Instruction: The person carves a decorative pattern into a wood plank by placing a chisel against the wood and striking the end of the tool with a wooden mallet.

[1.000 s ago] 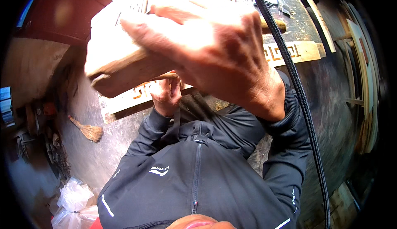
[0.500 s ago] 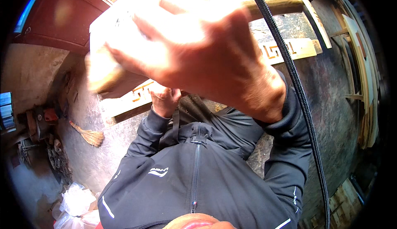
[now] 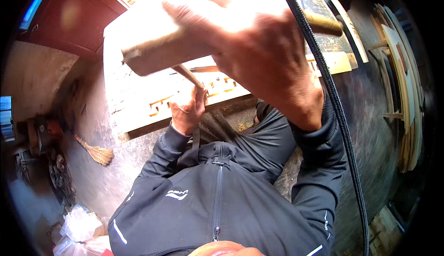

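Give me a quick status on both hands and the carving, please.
Right hand raised, gripping wooden mallet. Left hand holds chisel on carved panel. Black cable hangs beside right wrist.

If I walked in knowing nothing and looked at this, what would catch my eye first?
Probably the big right hand raised close to the camera, gripping a wooden mallet in bright light. Below it, the left hand holds a slim chisel-like tool against a pale carved wooden panel on the bench. A small straw broom lies on the floor at left.
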Motion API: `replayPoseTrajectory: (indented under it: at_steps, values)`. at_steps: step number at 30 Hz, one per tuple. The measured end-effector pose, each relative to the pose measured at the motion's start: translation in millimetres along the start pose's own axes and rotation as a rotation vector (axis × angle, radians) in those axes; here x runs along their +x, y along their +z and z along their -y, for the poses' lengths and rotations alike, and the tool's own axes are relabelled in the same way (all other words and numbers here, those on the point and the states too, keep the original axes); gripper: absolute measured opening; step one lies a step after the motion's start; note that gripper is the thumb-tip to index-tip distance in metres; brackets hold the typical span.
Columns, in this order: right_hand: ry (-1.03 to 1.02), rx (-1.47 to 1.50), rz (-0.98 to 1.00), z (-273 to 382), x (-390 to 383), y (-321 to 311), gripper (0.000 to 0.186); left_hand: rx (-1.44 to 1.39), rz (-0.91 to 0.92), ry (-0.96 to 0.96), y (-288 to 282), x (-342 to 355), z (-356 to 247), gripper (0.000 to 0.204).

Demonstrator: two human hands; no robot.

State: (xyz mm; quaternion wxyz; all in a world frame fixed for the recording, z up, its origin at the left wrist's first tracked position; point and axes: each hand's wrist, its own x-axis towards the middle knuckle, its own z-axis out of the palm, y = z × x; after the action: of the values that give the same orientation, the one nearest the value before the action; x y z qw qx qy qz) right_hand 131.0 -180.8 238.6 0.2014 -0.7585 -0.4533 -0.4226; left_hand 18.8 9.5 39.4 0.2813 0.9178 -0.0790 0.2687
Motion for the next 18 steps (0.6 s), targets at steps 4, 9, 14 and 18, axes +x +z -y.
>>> replayPoseTrajectory:
  at_steps: [4, 9, 14, 18]
  values:
    - [0.067, -0.031, 0.226, 15.6, -2.7, -21.4, 0.063, 0.101, 0.025, 0.037, -1.1, -5.0, 7.0, 0.014]
    - [0.070, 0.004, 0.153, 10.6, -6.8, -19.8, 0.067, 0.054, -0.126, 0.144, 10.4, -20.2, 21.9, 0.019]
    - [0.092, 0.055, 0.102, 8.5, -11.2, -14.2, 0.071, -0.079, -0.135, 0.086, 8.3, -18.2, 15.9, 0.016]
    - [0.090, 0.084, 0.085, 10.3, -10.4, -10.8, 0.074, 0.006, -0.063, 0.113, 5.1, -19.5, 16.8, 0.014]
